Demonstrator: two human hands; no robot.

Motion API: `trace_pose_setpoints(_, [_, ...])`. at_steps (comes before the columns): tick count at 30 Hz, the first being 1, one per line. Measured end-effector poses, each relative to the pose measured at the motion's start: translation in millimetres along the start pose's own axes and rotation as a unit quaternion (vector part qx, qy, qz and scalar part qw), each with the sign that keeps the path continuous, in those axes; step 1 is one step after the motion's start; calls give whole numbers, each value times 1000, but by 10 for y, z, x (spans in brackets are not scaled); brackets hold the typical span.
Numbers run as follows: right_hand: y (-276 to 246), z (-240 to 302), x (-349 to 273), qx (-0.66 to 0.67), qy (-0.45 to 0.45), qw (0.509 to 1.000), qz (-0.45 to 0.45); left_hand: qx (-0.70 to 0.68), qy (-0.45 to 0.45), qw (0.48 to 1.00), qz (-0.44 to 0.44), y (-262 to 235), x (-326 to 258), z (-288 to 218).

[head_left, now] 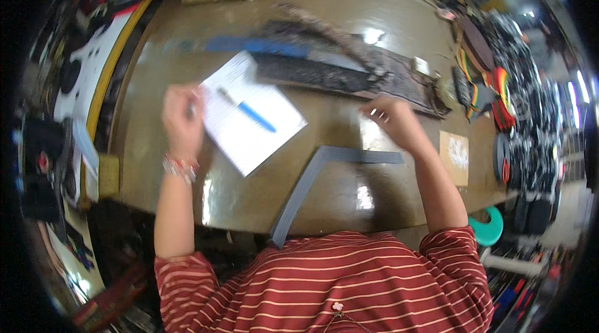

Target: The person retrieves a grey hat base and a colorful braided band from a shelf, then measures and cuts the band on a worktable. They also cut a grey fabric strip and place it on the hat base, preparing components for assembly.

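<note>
My left hand [183, 115], blurred, is at the left edge of a white sheet of paper with fine lines [240, 146]. Its fingers are curled in, and whether they grip the sheet cannot be made out. On the paper lies a slim tool with a blue handle and a pale end [256, 116]. My right hand [396, 122] hovers over the table farther right, fingers bent together. Small bright glints show at its fingers; what they are is unclear. Between my hands and my body a flat grey strap [318, 164] lies bent at an angle, one end at the table's near edge.
Behind the paper lie dark, textured strips [312, 71] and a blue strip [256, 46]. A brown card with white bits [458, 155] rests at the right. Black items and striped straps [474, 83] crowd the table's right side. A teal stool [486, 226] stands below the right edge.
</note>
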State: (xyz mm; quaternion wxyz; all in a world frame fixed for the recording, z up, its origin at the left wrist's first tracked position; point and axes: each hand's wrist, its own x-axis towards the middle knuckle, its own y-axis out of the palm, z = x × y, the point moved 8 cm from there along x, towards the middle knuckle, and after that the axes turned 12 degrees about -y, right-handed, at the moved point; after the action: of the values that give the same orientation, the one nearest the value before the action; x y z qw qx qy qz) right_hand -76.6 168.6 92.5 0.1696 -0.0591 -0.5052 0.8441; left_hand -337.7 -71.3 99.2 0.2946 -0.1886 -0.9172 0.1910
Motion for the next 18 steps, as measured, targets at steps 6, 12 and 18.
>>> trace_pose_setpoints(6, [629,310,-521,-123,-195,973,-25,112,197,894,386,1376,-1194,-1193])
trace_pose_setpoints(12, [620,266,-556,-51,-135,990,-13,95,128,880,447,1610,-1205,-1045])
trace_pose_setpoints(18, [330,204,-629,152,-87,973,148,-131,-269,696,653,1789,-1371,-925])
